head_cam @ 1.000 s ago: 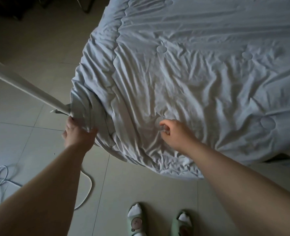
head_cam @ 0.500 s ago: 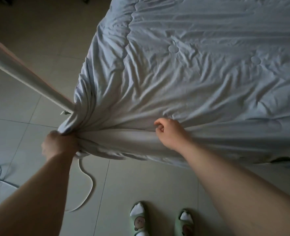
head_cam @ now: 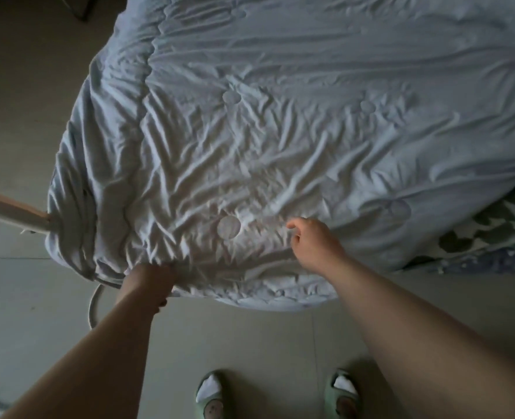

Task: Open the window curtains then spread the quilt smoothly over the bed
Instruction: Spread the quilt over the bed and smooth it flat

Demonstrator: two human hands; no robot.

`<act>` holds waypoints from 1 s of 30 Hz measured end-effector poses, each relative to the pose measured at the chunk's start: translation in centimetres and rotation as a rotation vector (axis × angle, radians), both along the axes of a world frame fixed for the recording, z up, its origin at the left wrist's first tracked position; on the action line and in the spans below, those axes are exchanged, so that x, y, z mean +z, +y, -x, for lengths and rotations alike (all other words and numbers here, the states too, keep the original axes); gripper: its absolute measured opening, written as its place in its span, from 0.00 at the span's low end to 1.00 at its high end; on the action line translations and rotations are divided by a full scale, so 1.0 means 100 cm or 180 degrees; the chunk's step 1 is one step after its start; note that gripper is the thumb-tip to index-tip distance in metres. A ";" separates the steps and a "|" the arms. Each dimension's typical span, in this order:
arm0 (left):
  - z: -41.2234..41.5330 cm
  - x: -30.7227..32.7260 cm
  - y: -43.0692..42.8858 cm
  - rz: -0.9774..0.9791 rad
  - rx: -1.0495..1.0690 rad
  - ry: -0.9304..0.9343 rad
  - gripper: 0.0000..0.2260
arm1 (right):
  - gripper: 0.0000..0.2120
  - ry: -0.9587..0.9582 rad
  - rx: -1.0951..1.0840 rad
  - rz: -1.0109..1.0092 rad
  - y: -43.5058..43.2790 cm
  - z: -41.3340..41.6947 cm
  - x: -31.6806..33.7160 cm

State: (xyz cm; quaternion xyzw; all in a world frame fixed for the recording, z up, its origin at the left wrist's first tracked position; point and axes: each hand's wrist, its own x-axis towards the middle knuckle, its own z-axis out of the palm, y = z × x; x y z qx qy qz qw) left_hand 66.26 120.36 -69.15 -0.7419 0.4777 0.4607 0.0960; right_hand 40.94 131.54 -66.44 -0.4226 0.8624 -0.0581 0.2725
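A pale blue-grey quilt (head_cam: 280, 131) with round stitched patches covers most of the bed, wrinkled near me and hanging over the near edge. My left hand (head_cam: 151, 281) is closed on the quilt's near hem, its fingers tucked under the fabric. My right hand (head_cam: 313, 246) hovers just above the quilt's near part with thumb and fingers loosely apart, holding nothing. At the right, the quilt stops short and a patterned bed sheet (head_cam: 486, 231) shows. No window or curtains are in view.
A slanted pale rail (head_cam: 11, 213) meets the bed's left corner. A white cable (head_cam: 94, 306) lies on the tiled floor (head_cam: 23, 328) below my left hand. My feet in green slippers (head_cam: 209, 397) stand close to the bed's near edge.
My left hand moved right along the hem, still gripping it. My right hand let go of the fold it pinched and opened. The pulled-tight quilt relaxed into wrinkles, and the patterned sheet now shows at right.
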 end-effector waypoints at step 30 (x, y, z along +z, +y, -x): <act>0.505 -0.027 0.339 0.0286 -0.3745 0.0038 0.28 | 0.22 0.1093 0.0645 -0.1099 0.316 0.443 -0.021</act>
